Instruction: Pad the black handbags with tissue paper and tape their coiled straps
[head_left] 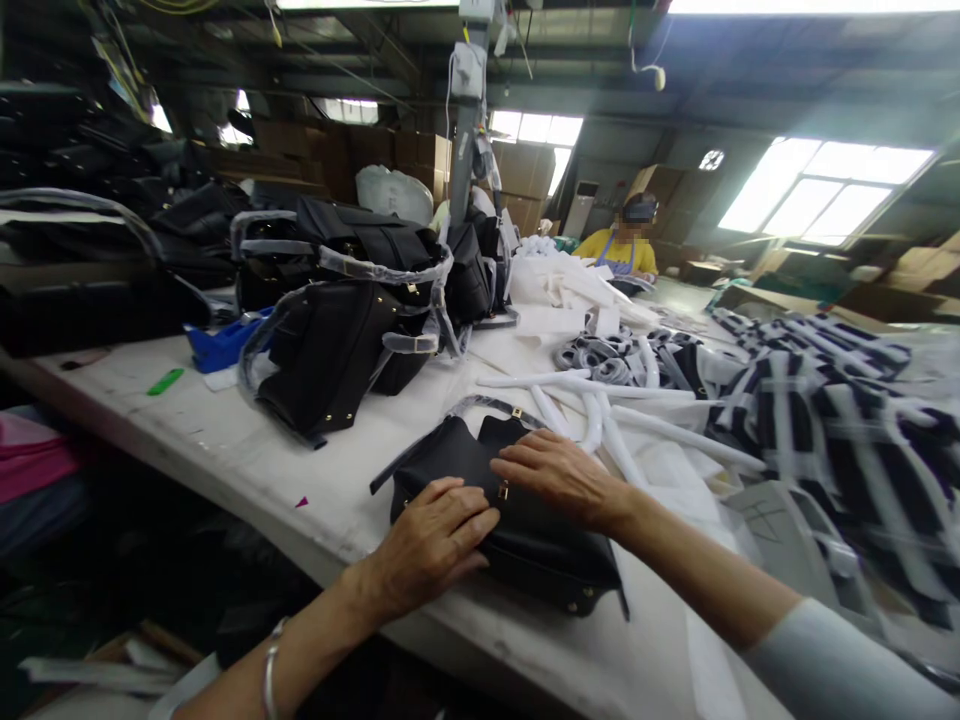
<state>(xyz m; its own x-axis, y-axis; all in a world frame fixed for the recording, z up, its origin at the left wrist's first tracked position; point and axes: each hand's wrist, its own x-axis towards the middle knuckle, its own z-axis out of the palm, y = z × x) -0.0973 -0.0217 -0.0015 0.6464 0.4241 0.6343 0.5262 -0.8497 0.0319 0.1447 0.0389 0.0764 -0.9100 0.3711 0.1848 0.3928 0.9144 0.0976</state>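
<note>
Long white counter [240,450], near edge: gold-studded black leather-look handbag [529,540] lies beneath right hand [562,478], grip flat and unclosed, and left hand [439,535], curled, pinching or not I cannot tell, presumably to steady its soft body.

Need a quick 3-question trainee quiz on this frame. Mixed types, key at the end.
1. Multiple choice: What are the left hand and the right hand both on?
a) a cardboard box
b) a black bag
c) a bundle of white tubes

2. True or false: A bangle circles the left wrist.

3. Short answer: What colour is the slim object lying on the table near the blue item?

Key:
1. b
2. True
3. Green
</note>
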